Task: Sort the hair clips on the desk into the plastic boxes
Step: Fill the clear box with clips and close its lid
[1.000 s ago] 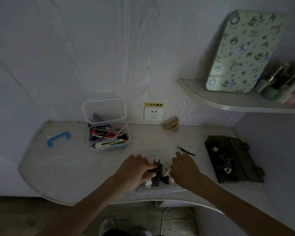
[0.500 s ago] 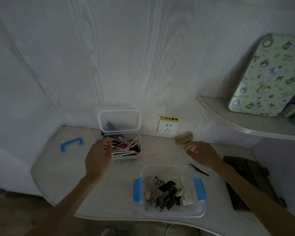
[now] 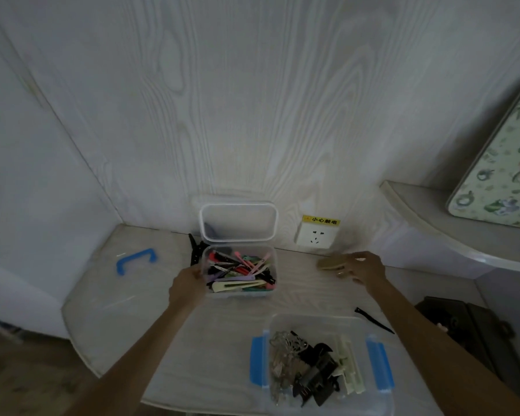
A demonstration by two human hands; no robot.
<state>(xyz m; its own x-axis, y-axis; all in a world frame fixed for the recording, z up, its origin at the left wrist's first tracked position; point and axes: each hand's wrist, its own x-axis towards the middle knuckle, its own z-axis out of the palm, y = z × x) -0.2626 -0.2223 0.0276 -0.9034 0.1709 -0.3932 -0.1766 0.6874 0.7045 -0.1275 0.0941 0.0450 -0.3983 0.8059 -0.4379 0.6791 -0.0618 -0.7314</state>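
On the pale wood-grain desk point(image 3: 150, 319), toward the far side against the wall, stands a small clear box point(image 3: 271, 288) heaped with slim clips in pink, red, purple, green and black, its hinged lid point(image 3: 238, 220) propped upright behind it. The left hand point(image 3: 188, 286) is at this box's left wall, fingertips touching the plastic; the fingers curl toward the side, but whether they actually grip it cannot be told, since the back of the hand hides them. Just beyond the hand, at the box's far left corner, a black claw clip point(image 3: 195, 249) lies on the desk. Far right of the box, the right hand point(image 3: 364, 267) reaches to a tan hair clip point(image 3: 330, 263) lying near the wall, fingers loosely spread with their tips at the clip's right end; the motion blur makes it unclear whether they pinch it. Near the front edge sits a larger clear box with blue latches point(image 3: 379, 367), holding silver, black and pale green claw clips. A thin black clip point(image 3: 373, 319) lies on the desk just to the far right of that box. On the left part of the desk is a blue handle point(image 3: 135, 259). A wall socket point(image 3: 315, 236) with a yellow label sits between the two hands, a dark case point(image 3: 469, 331) lies at the right edge, and a patterned board point(image 3: 502, 181) leans on the shelf point(image 3: 427, 223) above.
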